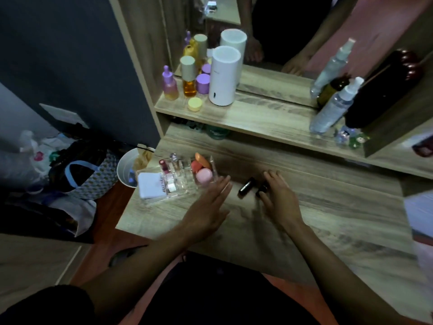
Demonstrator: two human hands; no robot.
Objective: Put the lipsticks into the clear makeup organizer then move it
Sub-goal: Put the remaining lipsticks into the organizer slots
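The clear makeup organizer (180,184) stands on the wooden dresser top at the left, holding a white box, a pink lipstick (164,167) upright in a slot, and pink and orange sponges. Two black lipsticks lie on the wood to its right: one (246,186) in the open, the other (262,190) right under the fingers of my right hand (278,195). My right hand's fingers are spread and touch or hover over that second tube. My left hand (208,202) is open and flat, its fingertips beside the organizer's right front corner.
An upper shelf (257,120) carries bottles, a white cylinder (223,76), spray bottles (332,109) and a dark pouch (379,90) in front of a mirror. A white bin (128,167) and bags sit on the floor left of the dresser.
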